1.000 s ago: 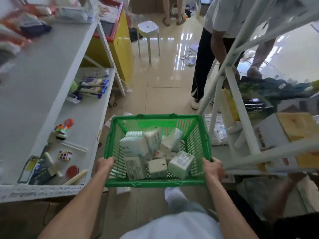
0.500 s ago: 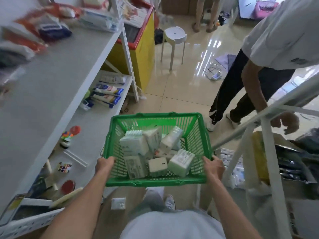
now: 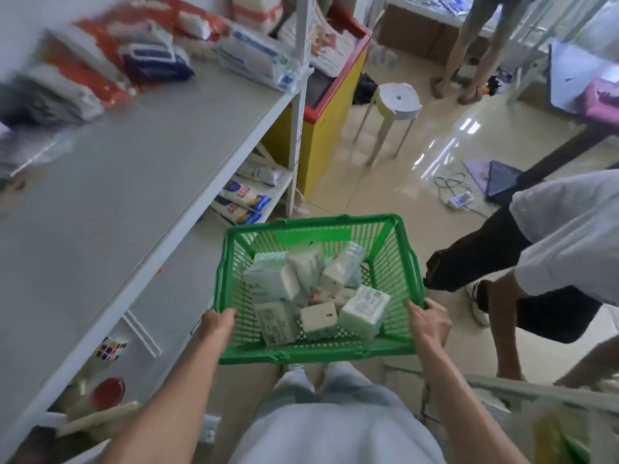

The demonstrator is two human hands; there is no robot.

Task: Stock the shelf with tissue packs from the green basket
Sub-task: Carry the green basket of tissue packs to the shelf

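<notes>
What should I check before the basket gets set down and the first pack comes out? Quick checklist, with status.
1. Both hands on the basket: ok. Left hand and right hand each grip a near corner of the rim.
2. Tissue packs present: ok, several lie loose and tilted inside.
3. Free space on the shelf: ok, a wide bare stretch lies beside the basket.
4. A free hand to pick with: not ok, both hold the basket.
5. Room on the right: not ok, another person bends close by.
6. Basket supported from below: cannot tell, its underside is hidden.
</notes>
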